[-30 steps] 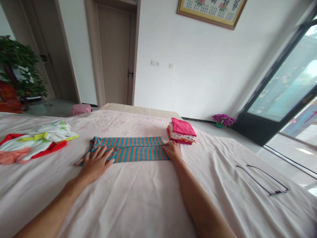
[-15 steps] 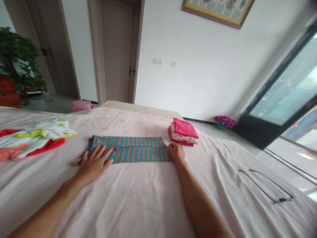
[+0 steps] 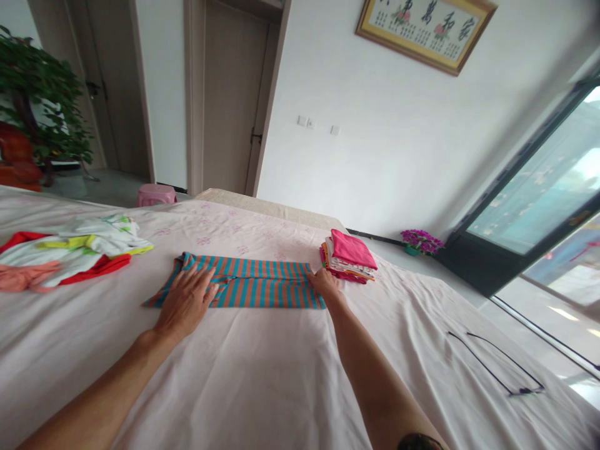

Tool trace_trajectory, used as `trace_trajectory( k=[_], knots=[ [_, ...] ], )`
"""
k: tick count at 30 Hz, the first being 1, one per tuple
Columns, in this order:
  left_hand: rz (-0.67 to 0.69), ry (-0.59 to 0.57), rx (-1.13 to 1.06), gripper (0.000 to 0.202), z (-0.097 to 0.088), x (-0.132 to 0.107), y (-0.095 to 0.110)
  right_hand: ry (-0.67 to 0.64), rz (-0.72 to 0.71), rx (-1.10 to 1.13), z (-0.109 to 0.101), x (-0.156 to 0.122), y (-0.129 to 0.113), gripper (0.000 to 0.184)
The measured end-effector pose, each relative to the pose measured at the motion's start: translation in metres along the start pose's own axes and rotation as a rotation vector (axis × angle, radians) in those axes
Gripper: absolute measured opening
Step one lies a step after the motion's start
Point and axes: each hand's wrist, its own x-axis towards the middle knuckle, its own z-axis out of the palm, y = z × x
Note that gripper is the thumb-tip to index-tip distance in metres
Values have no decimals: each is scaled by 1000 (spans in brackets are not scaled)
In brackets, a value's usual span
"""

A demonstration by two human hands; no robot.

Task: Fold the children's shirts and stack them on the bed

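A striped garment (image 3: 267, 292) in teal and brown lies folded into a long strip on the sheet-covered bed. My left hand (image 3: 187, 297) rests flat on its left end, fingers stretched out and pressing the cloth. At the other end, my right hand (image 3: 327, 286) has its fingers closed on the narrow edge; the fingertips are partly hidden. Right behind that hand stands a neat stack of folded clothes (image 3: 352, 251), a bright pink piece on top.
Loose clothes (image 3: 96, 250) in white, red, yellow and salmon lie heaped at the left. A pair of glasses (image 3: 490, 359) rests on the sheet (image 3: 262, 375) at the right. Beyond the bed are a pink stool (image 3: 157, 195) and purple flowers (image 3: 422, 240).
My view has tilted up and shifted slightly. The right hand has moved a little left along the garment's end; the left hand's fingers are closer together, still flat on the cloth.
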Motion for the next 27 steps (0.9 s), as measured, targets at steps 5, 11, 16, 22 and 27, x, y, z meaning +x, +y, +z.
trace_trajectory(
  k=[5, 11, 16, 22, 27],
  knots=[
    [-46, -84, -8, 54, 6, -1, -3, -9, -38, -45, 7, 2, -1, 50],
    [-65, -97, 12, 51, 6, -1, -3, -11, -59, -71, 6, 6, -3, 49],
    [-54, -105, 26, 48, 9, -2, -5, -56, -89, -45, -4, 10, -1, 45],
    [-45, -117, 58, 45, 8, -3, -3, -70, -138, 2, -4, 7, 4, 42],
    [-43, -99, 6, 46, 4, -2, -2, -17, -151, 37, 2, 6, 8, 37]
  ],
)
